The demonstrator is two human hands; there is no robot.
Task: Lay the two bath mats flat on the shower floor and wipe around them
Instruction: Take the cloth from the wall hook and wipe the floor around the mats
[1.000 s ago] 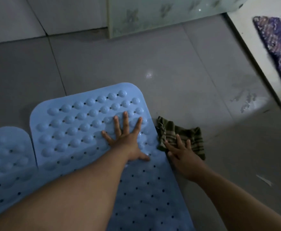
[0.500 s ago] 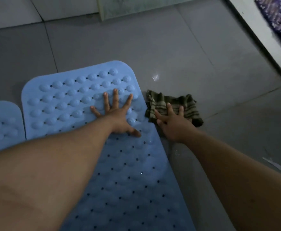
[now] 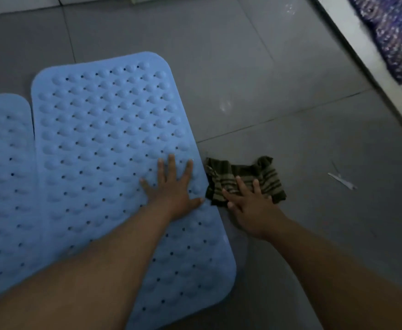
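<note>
My left hand [image 3: 173, 189] lies flat and open on the right bath mat [image 3: 114, 144], the second mat [image 3: 4, 175] just left. My right hand [image 3: 250, 206], fingers spread, presses the cloth [image 3: 264, 175] against the mat's edge; a wipe leftward could snag and lift it.

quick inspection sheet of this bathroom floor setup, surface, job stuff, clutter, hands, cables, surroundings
surface: grey tiled floor, with a glossy reflection beyond the cloth.
job's things: larger blue mat lies flat; second blue mat lies flat to its left, their edges close side by side. Striped green cloth lies bunched on the floor at the larger mat's right edge.
clutter: small pale scrap on the tiles right of the cloth.
hands: left hand spread, palm down on the larger mat; right hand pressing flat on the cloth.
cables: nothing seen.
surroundings: white raised threshold at upper right, purple rug beyond it.
</note>
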